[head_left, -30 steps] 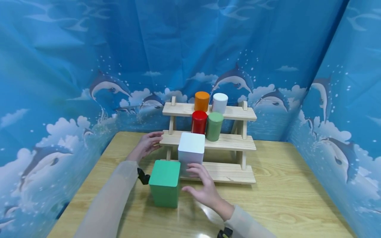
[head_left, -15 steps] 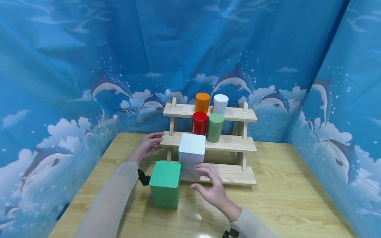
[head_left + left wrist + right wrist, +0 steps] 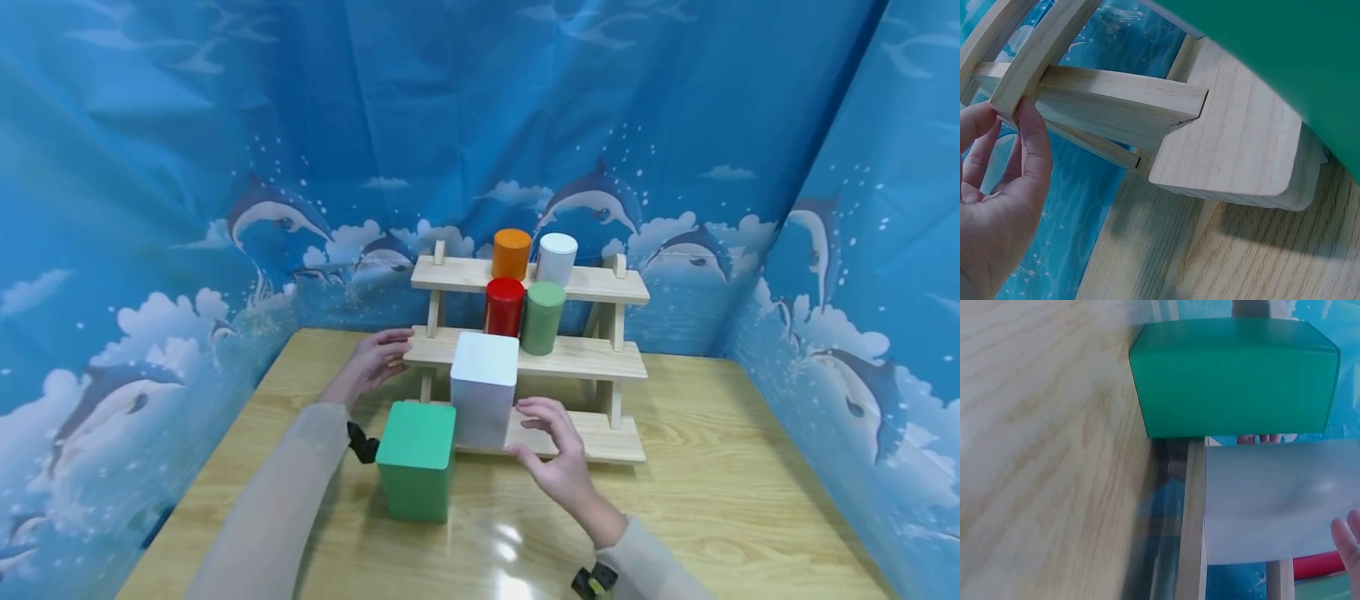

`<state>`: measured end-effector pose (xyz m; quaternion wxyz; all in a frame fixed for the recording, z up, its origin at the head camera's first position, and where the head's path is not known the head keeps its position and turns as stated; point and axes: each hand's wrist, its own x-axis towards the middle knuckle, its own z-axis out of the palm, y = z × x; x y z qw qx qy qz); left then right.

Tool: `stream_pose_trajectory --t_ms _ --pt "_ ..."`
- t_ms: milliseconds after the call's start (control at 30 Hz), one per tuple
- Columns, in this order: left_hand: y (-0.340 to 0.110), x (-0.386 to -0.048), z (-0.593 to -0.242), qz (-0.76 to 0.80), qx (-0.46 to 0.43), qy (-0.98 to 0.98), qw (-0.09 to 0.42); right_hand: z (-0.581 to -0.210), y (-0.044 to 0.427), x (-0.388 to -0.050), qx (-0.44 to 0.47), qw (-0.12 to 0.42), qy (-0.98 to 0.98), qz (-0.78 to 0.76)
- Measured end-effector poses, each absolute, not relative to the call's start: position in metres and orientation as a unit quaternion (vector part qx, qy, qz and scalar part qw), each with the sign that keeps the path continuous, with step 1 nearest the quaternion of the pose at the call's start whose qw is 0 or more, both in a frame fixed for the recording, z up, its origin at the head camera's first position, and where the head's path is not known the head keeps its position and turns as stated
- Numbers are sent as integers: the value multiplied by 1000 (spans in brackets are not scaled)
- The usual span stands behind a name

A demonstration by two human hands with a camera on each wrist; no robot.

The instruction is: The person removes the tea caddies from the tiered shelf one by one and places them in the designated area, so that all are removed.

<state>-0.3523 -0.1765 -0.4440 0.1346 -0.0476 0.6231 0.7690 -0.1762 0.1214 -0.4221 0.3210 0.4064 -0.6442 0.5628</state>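
A three-tier wooden rack (image 3: pixel 592 357) holds a tall white box (image 3: pixel 483 404) on its lowest shelf, left of the middle. My left hand (image 3: pixel 369 364) is at the left end of the middle shelf; the left wrist view shows this hand (image 3: pixel 1010 181) pinching the board's end between thumb and finger. Just right of the white box, my right hand (image 3: pixel 561 461) holds nothing, its fingers spread and gently bent. In the right wrist view only its fingertips (image 3: pixel 1349 540) show, beside the white box (image 3: pixel 1279 503).
A green box (image 3: pixel 417 475) stands on the wooden table (image 3: pixel 712 483), in front of the rack's left part. Orange (image 3: pixel 511 255) and white (image 3: pixel 557 260) cylinders stand on the top shelf, red (image 3: pixel 503 307) and green (image 3: pixel 543 318) ones on the middle shelf. A blue dolphin-print curtain surrounds the table.
My right hand has moved rightward from in front of the white box to beside it. The left hand keeps its place at the shelf end, and the boxes stay put.
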Motion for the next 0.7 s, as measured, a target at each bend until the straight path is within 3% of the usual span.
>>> stream_pose_trajectory --t_ms 433,700 --pt "-175 -352 -443 765 -43 628 137 -424 144 -194 377 328 -658 564" --pt "-176 -352 -443 767 -44 625 134 -414 148 -199 338 297 -676 583"
